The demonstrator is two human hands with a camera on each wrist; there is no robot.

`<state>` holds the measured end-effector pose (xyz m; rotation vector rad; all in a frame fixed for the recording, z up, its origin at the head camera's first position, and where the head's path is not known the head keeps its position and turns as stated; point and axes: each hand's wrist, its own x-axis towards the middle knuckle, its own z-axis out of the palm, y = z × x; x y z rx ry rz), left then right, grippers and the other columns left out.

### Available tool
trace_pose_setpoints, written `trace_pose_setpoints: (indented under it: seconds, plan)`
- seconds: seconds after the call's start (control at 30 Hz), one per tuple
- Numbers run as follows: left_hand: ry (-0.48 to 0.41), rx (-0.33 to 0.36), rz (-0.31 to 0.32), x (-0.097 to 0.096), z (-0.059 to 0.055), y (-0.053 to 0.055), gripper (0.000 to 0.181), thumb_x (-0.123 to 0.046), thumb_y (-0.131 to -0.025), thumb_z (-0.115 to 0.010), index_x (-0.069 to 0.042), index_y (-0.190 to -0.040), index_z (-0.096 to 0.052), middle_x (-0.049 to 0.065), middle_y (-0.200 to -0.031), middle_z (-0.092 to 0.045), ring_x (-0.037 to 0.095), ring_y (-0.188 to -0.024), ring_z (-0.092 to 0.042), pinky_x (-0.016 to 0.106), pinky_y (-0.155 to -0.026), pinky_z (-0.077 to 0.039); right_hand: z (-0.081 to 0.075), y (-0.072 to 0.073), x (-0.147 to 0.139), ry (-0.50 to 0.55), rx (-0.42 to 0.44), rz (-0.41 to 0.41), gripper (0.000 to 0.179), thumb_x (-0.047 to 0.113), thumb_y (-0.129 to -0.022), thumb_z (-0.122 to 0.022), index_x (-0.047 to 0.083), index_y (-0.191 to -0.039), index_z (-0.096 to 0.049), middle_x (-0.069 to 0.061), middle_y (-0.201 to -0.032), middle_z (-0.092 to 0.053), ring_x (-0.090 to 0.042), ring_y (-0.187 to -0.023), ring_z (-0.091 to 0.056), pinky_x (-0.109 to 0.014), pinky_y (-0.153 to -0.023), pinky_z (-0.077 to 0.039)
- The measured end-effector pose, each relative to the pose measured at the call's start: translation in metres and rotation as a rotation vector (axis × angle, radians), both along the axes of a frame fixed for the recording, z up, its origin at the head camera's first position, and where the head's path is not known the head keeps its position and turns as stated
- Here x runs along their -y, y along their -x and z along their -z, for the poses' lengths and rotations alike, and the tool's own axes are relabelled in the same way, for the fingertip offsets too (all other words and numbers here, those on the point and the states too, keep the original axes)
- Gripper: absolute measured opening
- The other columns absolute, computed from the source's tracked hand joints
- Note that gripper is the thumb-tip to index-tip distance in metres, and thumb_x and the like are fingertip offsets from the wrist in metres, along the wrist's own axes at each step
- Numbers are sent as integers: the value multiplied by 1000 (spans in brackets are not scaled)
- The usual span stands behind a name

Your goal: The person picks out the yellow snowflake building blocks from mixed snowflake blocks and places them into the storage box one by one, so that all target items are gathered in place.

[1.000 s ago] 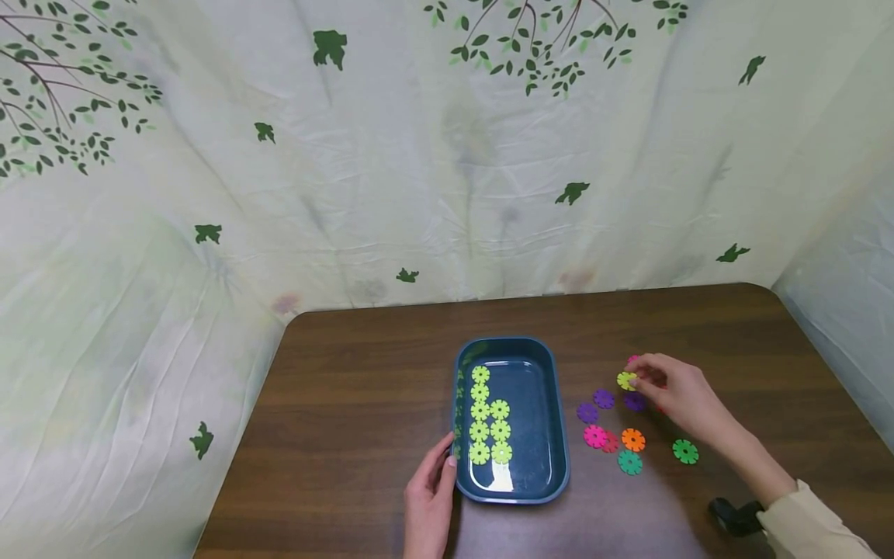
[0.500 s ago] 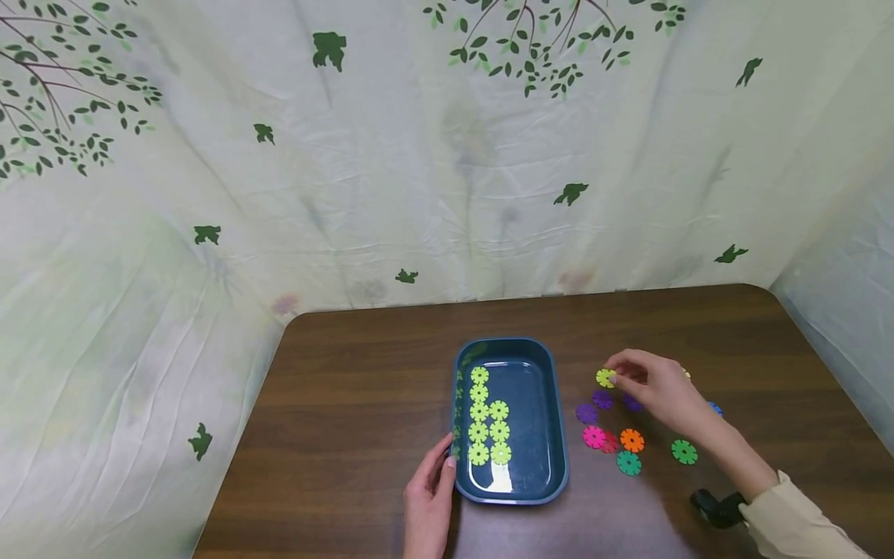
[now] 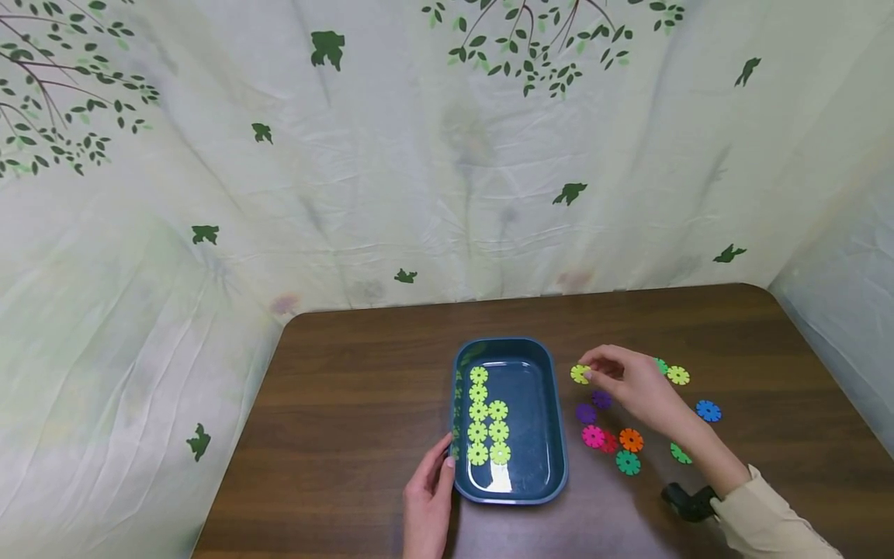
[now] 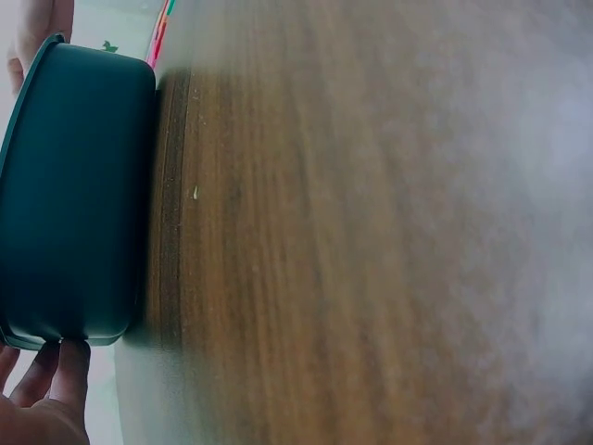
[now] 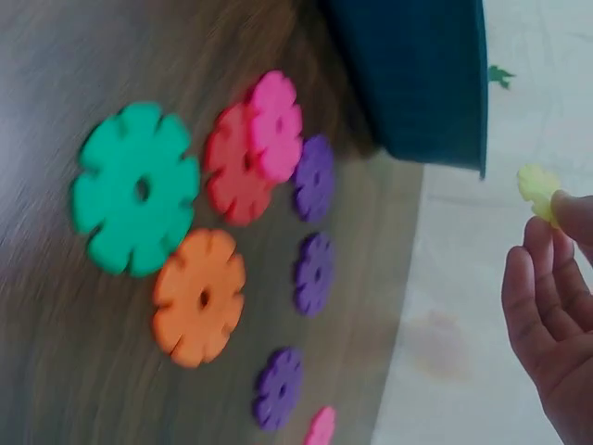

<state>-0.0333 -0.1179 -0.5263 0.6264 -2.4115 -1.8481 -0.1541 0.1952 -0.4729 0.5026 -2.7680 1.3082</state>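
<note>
My right hand (image 3: 634, 388) pinches a yellow flower-shaped disc (image 3: 580, 374) between thumb and fingertips, raised to the right of the blue tray (image 3: 538, 435). In the right wrist view the same yellow disc (image 5: 537, 192) shows at the fingertips, apart from the tray. My left hand (image 3: 428, 501) grips the tray's left wall near its front corner; in the left wrist view its fingers (image 4: 69, 375) meet the rim. Inside the tray, several yellow discs (image 3: 478, 411) lie in two columns along the left side.
Loose notched discs lie right of the tray: purple (image 3: 586, 413), pink (image 3: 593, 436), red (image 3: 610, 442), orange (image 3: 632, 440), teal (image 3: 628, 463), blue (image 3: 708, 411), green (image 3: 680, 453) and yellow (image 3: 678, 376). A leaf-printed curtain (image 3: 419, 194) hangs behind the brown table (image 3: 335, 435).
My right hand has moved left toward the tray with the yellow disc, uncovering the blue disc and another yellow one. My left hand and the tray have stayed put.
</note>
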Motion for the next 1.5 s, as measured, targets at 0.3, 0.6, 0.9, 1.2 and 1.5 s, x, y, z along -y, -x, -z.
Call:
trace_pose_setpoints:
  seconds: [0.3,0.6,0.9,1.2,1.5]
  plan:
    - [11,5,-7,0,1,1,33,-13,-99,-60,-22,-130,-64,4,-135,-59,26,-126,-54,46,-104,-44,-7,-3,20,40,36,-35,20,6,-89,-73,14,-106,-69,4,-92,-65,-14,-83,-61,-26,-73,-57]
    - [21,-4,-14,0,0,0,32,-14,-99,-60,-23,-130,-64,4,-135,-60,25,-125,-55,45,-104,-44,-8,1,44,109,42,9,20,7,-87,-75,15,-105,-69,3,-91,-65,-15,-80,-61,-26,-72,-57]
    - [29,10,-11,1,2,2,32,-14,-99,-60,-23,-130,-64,4,-135,-60,26,-125,-54,47,-103,-44,-11,3,67,146,113,11,21,9,-88,-74,14,-107,-68,1,-91,-65,-18,-79,-61,-26,-70,-58]
    - [37,5,-9,0,2,2,33,-13,-99,-60,-23,-129,-64,3,-134,-60,26,-124,-55,47,-103,-45,-14,10,83,58,176,1,16,7,-89,-72,10,-104,-69,0,-90,-65,-18,-79,-60,-28,-69,-58]
    - [17,21,-11,0,1,3,34,-12,-98,-60,-25,-129,-63,1,-135,-60,25,-126,-54,44,-103,-45,-22,15,97,-19,239,-23,12,6,-90,-68,9,-101,-70,0,-85,-62,-18,-74,-55,-29,-63,-52]
